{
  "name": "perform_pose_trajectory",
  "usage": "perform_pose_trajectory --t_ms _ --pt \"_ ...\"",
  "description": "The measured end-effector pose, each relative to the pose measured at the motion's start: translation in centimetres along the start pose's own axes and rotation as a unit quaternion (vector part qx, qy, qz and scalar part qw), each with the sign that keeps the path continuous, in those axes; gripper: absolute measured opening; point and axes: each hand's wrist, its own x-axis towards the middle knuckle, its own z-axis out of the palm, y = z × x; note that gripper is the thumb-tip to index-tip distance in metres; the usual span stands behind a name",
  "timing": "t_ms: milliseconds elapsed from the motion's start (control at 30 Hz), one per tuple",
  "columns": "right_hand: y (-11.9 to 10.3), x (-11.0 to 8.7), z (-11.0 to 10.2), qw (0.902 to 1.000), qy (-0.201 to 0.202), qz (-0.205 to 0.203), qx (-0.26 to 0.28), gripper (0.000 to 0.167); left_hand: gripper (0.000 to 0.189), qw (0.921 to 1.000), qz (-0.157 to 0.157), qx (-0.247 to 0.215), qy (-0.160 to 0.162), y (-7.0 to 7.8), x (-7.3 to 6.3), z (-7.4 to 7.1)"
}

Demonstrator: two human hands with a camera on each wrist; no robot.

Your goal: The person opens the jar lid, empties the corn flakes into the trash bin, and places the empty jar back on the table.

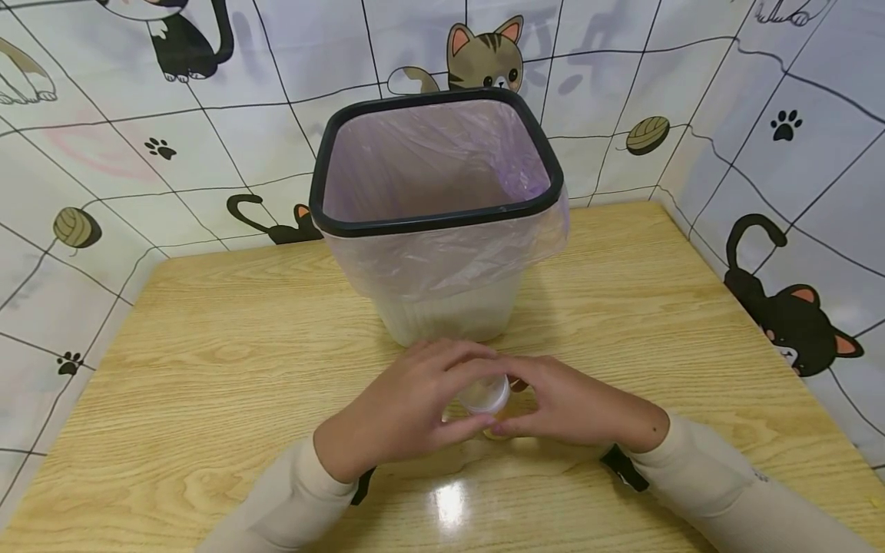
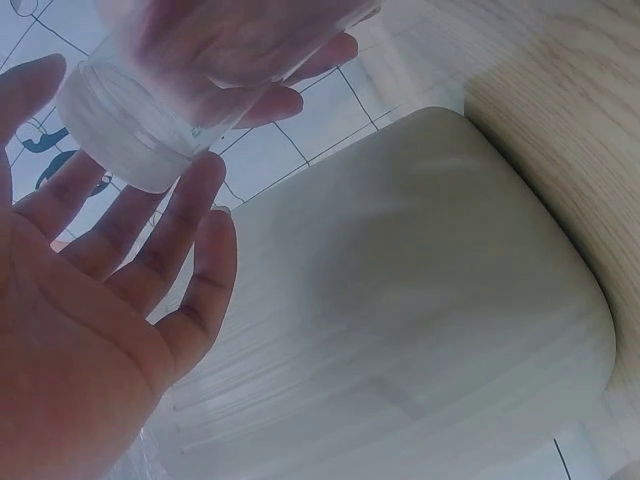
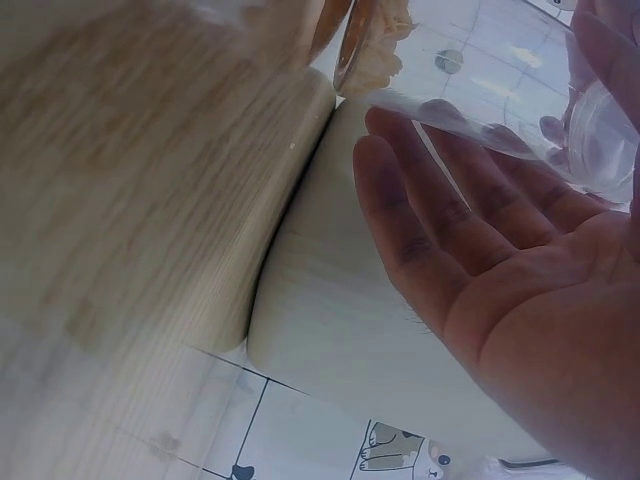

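Observation:
Between both hands is a clear jar [image 3: 480, 60], with a translucent lid [image 2: 125, 125] at its top. Light tan pieces [image 3: 385, 45] show at the jar's lower end. My left hand [image 1: 422, 403] holds the lid, its thumb on the near side and its fingertips across on the far side. My right hand [image 1: 570, 403] grips the jar's body, its fingers along the far wall and its thumb on the near side. In the head view the hands hide most of the jar, and their fingers meet over its far side.
A pale bin [image 1: 449, 311] with a black rim [image 1: 435, 223] and a thin purplish bag liner [image 1: 429, 157] stands just beyond the hands on the wooden table [image 1: 228, 338]. Cat-patterned cloth [image 1: 276, 153] hangs behind and at both sides.

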Motion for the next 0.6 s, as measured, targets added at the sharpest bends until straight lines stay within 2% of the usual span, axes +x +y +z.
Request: perform_pose_trajectory --t_ms 200,400,600 --pt "0.07 -0.02 0.10 0.9999 0.003 -0.016 -0.002 0.055 0.049 1.0000 0.003 0.003 -0.002 0.11 0.00 0.22" --pt "0.02 -0.13 0.04 0.9997 0.008 -0.013 -0.018 0.054 0.047 0.9999 0.012 0.004 0.008 0.19 -0.05 0.30" --pt "-0.08 -0.19 -0.14 0.9999 0.007 -0.005 -0.012 0.054 0.045 0.9998 0.012 -0.006 0.012 0.10 -0.04 0.21"
